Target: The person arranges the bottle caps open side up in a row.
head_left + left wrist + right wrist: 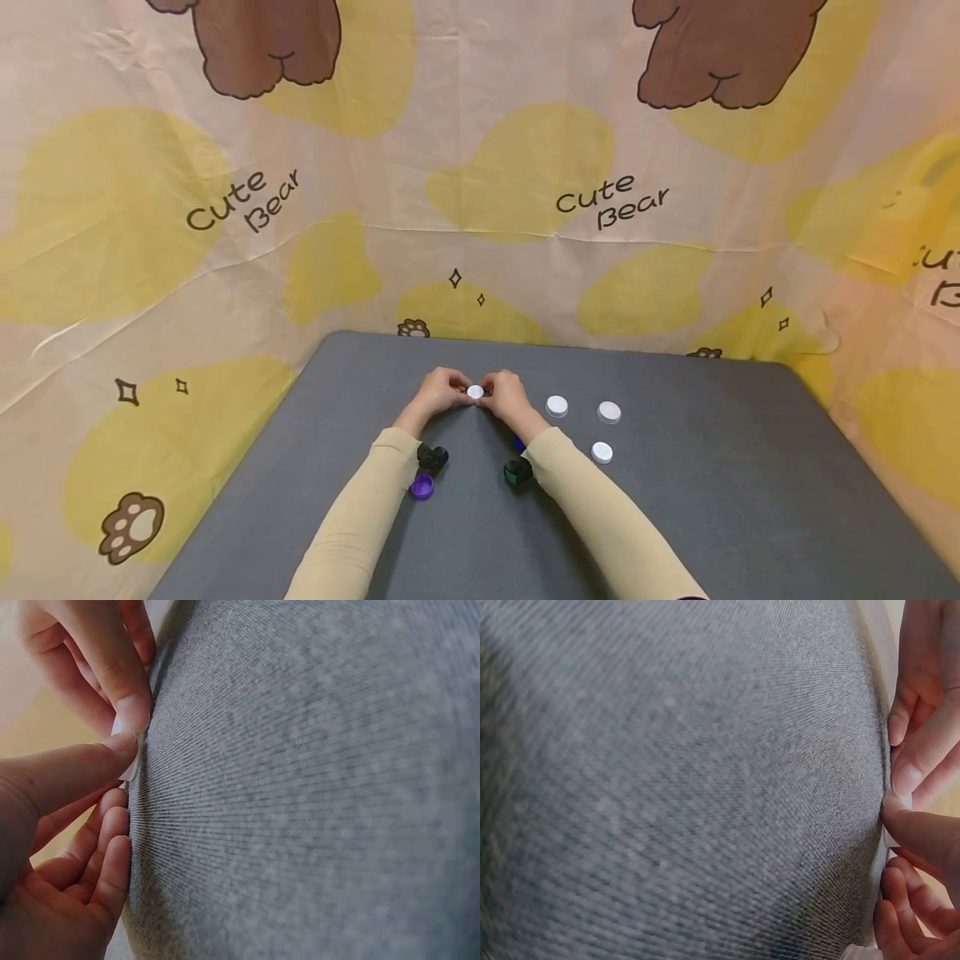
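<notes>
A small round white cap point(476, 392) sits at the surface of the grey table between both hands. My left hand point(442, 390) pinches its left side, the thumb at the near edge. From the right, my right hand point(505, 394) grips the same cap with thumb and fingers. In the left wrist view the cap's white side point(130, 766) shows under the two thumbs, which nearly meet; the other fingers of the left hand point(67, 847) curl loosely by the table. The right wrist view shows the cap point(891, 834) partly hidden behind the right thumb point(922, 829).
On the grey table point(712, 500), three white caps point(557, 406) lie right of the right hand. A purple cap point(422, 487) is beside the left sleeve, and a blue thing point(519, 443) is mostly hidden by the right forearm. A printed cloth point(510, 275) hangs behind the table.
</notes>
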`<state>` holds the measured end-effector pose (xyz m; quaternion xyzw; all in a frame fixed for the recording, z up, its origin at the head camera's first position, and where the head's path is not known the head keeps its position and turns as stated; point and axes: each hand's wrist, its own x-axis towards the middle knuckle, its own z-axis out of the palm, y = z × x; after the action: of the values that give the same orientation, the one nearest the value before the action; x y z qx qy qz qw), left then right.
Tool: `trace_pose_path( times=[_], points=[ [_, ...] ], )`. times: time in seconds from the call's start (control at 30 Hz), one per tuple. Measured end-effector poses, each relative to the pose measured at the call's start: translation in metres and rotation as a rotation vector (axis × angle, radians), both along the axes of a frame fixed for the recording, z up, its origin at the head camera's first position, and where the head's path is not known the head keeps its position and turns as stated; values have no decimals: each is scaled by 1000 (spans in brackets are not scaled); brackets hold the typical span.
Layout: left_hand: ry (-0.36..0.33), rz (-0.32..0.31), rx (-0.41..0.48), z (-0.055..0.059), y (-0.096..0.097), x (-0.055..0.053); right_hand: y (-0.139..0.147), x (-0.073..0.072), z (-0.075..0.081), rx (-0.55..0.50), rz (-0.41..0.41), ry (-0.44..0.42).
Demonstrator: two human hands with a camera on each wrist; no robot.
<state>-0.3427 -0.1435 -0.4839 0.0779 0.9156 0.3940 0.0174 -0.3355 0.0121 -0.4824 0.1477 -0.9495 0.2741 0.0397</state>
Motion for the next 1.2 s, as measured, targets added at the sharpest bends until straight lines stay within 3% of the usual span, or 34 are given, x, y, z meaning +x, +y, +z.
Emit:
trace_pose_path(
  times=[0.27,0.63,0.9,1.2],
  points=[
    [-23,17,4,1,2,2,0,1,0,0,6,-1],
    [29,-3,24,0,0,3,-1,4,3,-15,39,47],
    [8,-7,52,7,0,11,-1,11,4,-120,48,30],
    [47,-41,65,18,-1,24,1,23,13,-143,61,100]
  ],
)
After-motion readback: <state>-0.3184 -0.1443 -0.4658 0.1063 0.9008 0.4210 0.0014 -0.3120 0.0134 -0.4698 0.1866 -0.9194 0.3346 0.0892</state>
